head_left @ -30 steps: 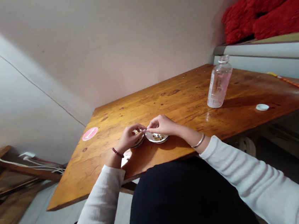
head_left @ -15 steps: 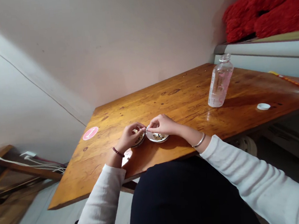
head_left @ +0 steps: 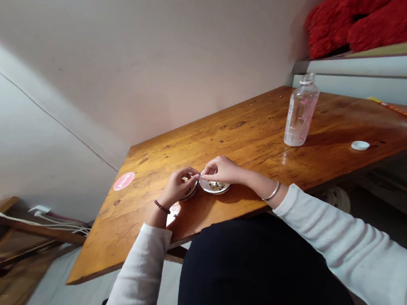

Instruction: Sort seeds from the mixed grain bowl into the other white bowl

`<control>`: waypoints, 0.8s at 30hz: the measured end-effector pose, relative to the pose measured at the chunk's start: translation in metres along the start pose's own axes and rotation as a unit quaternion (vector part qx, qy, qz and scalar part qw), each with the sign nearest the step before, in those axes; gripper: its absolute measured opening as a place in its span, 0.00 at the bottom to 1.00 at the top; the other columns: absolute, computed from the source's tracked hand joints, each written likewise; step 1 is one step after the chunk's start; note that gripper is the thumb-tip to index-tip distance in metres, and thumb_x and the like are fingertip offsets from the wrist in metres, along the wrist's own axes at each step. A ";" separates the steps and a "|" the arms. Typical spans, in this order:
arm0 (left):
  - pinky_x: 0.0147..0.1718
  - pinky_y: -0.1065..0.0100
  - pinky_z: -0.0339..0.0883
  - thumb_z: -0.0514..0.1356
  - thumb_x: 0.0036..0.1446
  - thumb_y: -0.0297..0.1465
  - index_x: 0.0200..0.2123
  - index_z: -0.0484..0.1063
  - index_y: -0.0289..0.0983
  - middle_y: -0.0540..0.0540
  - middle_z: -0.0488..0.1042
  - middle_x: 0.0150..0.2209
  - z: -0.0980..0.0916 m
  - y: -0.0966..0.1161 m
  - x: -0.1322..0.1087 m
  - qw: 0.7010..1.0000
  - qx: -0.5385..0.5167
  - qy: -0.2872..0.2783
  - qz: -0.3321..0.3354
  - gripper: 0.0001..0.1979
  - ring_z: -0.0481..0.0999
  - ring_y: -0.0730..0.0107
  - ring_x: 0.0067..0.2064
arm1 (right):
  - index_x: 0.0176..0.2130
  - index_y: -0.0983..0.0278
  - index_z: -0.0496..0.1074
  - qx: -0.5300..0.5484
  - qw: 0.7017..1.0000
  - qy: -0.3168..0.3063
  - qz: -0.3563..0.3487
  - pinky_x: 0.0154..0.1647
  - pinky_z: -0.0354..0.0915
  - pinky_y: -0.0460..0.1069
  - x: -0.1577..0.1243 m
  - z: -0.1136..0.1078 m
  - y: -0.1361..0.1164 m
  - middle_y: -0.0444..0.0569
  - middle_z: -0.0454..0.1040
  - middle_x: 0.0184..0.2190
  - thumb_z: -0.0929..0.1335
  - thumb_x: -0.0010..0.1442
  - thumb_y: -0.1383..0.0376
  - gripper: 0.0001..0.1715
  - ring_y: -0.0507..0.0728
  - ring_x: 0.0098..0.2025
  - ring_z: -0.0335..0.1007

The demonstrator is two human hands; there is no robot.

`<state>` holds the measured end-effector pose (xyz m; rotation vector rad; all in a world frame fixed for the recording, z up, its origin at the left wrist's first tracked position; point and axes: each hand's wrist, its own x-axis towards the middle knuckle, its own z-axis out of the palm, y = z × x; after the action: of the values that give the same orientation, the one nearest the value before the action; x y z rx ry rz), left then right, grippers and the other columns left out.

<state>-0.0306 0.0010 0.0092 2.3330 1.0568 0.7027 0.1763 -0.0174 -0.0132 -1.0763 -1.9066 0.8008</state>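
Observation:
Two small white bowls stand side by side near the table's front edge, with small dark and yellowish pieces in them, too small to name. My left hand [head_left: 178,183] is over the left bowl [head_left: 192,191] and hides much of it. Over the right bowl [head_left: 215,191] hangs my right hand [head_left: 223,170], its thumb and fingers pinched together. The fingertips of both hands nearly meet above the gap between the bowls. My left thumb and fingers are pinched too; whatever lies between the fingertips is too small to make out.
A clear plastic bottle [head_left: 301,115] without its cap stands to the right, and a white cap [head_left: 360,145] lies nearby. The wooden table [head_left: 167,151] carries a round pink sticker [head_left: 124,181] at left. A yellow-and-red strip [head_left: 399,110] lies at the far right edge.
The hands and bowls look the same, both hands still pinched above the bowls. Only the camera's view has shifted very slightly.

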 end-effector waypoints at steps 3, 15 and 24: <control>0.30 0.72 0.64 0.58 0.57 0.44 0.37 0.75 0.35 0.45 0.77 0.32 0.000 0.001 -0.001 1.000 0.004 -0.007 -0.005 0.18 0.72 0.70 0.32 | 0.32 0.66 0.79 0.003 1.000 0.001 0.001 0.30 0.64 0.44 0.001 0.000 0.001 0.49 0.80 0.28 0.71 0.51 0.59 0.13 0.53 0.30 0.75; 0.30 0.72 0.64 0.59 0.56 0.42 0.36 0.76 0.35 0.45 0.77 0.33 0.001 0.000 0.000 1.000 -0.001 0.018 0.002 0.16 0.73 0.69 0.34 | 0.31 0.65 0.80 -0.006 1.000 0.002 -0.001 0.30 0.64 0.43 0.000 0.000 0.000 0.48 0.80 0.28 0.71 0.52 0.60 0.11 0.53 0.30 0.74; 0.30 0.73 0.64 0.59 0.56 0.42 0.36 0.76 0.35 0.45 0.77 0.32 0.001 -0.001 0.000 1.000 -0.010 0.008 -0.001 0.16 0.73 0.70 0.33 | 0.31 0.66 0.79 -0.005 1.000 0.004 0.002 0.30 0.64 0.43 0.000 0.000 0.001 0.48 0.79 0.28 0.71 0.52 0.61 0.11 0.52 0.29 0.74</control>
<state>-0.0311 0.0012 0.0080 2.3125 1.0542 0.7277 0.1761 -0.0169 -0.0137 -1.0896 -1.9037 0.7886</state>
